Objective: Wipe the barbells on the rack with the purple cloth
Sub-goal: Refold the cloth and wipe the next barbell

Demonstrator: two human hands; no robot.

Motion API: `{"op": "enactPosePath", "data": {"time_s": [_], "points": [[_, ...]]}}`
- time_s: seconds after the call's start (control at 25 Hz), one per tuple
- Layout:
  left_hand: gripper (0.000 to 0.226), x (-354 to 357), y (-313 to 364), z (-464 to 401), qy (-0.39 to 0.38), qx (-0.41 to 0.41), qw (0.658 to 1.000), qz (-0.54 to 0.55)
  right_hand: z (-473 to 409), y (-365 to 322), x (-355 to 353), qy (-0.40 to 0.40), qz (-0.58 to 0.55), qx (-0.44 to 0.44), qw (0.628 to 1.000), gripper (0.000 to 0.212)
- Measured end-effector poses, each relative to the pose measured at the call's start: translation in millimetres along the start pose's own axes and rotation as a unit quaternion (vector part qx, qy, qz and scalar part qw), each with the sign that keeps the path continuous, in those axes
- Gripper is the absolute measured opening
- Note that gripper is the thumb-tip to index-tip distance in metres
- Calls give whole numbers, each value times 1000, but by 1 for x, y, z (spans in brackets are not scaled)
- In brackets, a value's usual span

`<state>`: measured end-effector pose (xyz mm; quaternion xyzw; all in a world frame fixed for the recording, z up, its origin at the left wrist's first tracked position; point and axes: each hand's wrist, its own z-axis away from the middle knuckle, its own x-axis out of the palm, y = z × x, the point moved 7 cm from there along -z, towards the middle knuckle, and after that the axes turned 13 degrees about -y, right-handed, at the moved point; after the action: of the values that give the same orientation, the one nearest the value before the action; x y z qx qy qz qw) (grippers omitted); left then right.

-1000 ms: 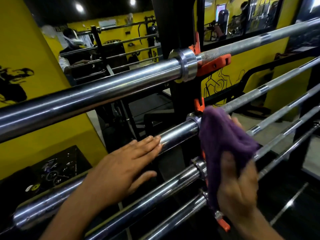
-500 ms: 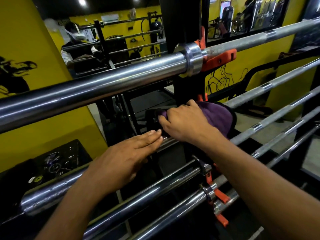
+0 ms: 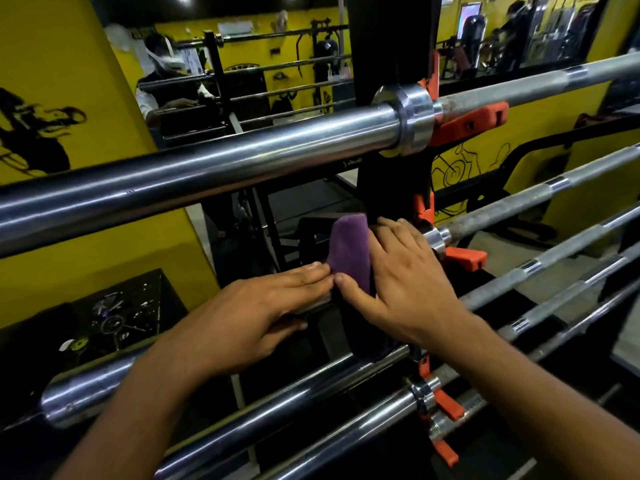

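- Since the frame half a second earlier, the right hand (image 3: 405,282) had rotated so its fingers pointed up and left, and the purple cloth (image 3: 348,258) now showed left of the palm instead of behind the knuckles.
- That hand lay flat over the cloth, fingers spread and only lightly bent, thumb stretched left along the cloth's lower edge; it pressed the cloth against the sleeve of the second barbell (image 3: 498,213) just left of its collar.
- The left hand (image 3: 256,313) had stayed on the same sleeve, palm down, fingers straight and together, fingertips touching the cloth's edge and nearly meeting the right thumb.
- Both forearms reached in from the lower edge, converging at the rack's black upright (image 3: 391,36).
- The top barbell (image 3: 214,168) ran above both hands, resting in an orange hook (image 3: 467,123).
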<state>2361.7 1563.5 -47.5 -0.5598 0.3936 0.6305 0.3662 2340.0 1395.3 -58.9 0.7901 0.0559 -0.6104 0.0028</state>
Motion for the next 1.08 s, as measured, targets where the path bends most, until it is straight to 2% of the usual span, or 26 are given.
{"op": "enactPosePath", "data": {"time_s": [0.08,0.16,0.24,0.32,0.36,0.44,0.48,0.52,0.56,0.6,0.64,0.72,0.76,0.84,0.92,0.96,1.0,1.04,1.08], "points": [[76,1,-2,-1,-12,2,1000,13,2,3,-7,15,0,11,1000,59],[78,3,-2,-1,-14,7,1000,-5,-16,8,-17,-34,22,47,998,62],[78,3,-3,-1,-12,2,1000,-24,-58,12,-12,-180,10,30,983,77],[78,3,-5,-1,-22,-1,999,-25,-87,9,-2,-348,-66,17,935,65],[76,3,-6,-1,-22,3,1000,-20,-95,8,3,-374,-87,-3,923,53],[72,1,-8,-1,-23,13,1000,-3,-88,7,2,-339,-35,-36,940,40],[70,0,-9,-2,-27,17,999,6,-78,11,-1,-260,4,-13,966,42],[69,0,-10,-2,-32,19,999,13,-60,11,-9,-115,14,4,993,48],[69,0,-10,-3,-36,20,999,19,-31,8,-16,16,-11,15,1000,49],[71,0,-10,-2,-37,22,999,23,-4,3,-12,96,-43,4,994,47],[72,0,-9,-2,-28,26,999,25,11,2,-5,134,-72,1,988,46],[73,1,-9,-1,-13,26,999,20,8,7,8,94,-76,-2,993,46],[71,1,-9,-1,-12,23,999,19,-5,8,5,55,-42,9,998,46],[68,0,-11,0,-5,23,1000,19,-42,-1,-11,-73,26,2,997,62],[67,0,-13,-1,-10,26,999,17,-78,-3,-17,-211,9,-33,977,84],[66,1,-14,-1,-16,26,999,21,-85,0,-15,-245,-4,-32,969,80],[66,1,-16,0,-20,25,999,31,-86,2,-12,-234,-1,-33,972,74],[65,0,-17,0,-22,25,999,43,-77,2,-13,-172,22,-30,984,67],[65,-1,-16,0,-23,25,998,53,-55,0,-15,-64,31,-19,997,60]]}}
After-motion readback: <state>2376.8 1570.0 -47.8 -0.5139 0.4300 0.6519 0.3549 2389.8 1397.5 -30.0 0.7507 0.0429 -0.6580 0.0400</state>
